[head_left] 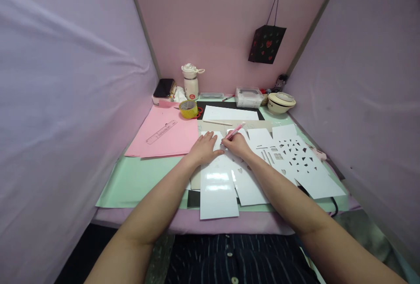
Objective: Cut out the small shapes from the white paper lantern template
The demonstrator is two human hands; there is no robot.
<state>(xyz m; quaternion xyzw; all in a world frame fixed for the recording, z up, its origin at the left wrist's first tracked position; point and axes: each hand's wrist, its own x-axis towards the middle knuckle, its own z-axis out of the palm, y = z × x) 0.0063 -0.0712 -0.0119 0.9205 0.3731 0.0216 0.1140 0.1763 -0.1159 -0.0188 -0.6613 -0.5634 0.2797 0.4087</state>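
Observation:
My left hand (207, 147) lies flat on a white card strip (219, 192), fingers stretched out and thumb towards the right. In my right hand (239, 145) is a slim pink pen-shaped tool (235, 130), tilted, its tip low over the strip near my left thumb. I cannot tell whether the tip is a nib or a blade. Partly under my right forearm spreads a larger white card (262, 137) with flaps and cut-out hearts, a window shape, slits and many small angular holes. A beige board (195, 182) shows beneath the strip.
Pink paper (170, 145) with a clear ruler (161, 132) lies left. Behind are yellow tape (188, 110), red-handled scissors (200, 112), a white pen (217, 122), a bottle (190, 86), a clear box (248, 97) and a lidded bowl (281, 103). A black paper lantern (267, 44) hangs above. Fabric walls enclose the table.

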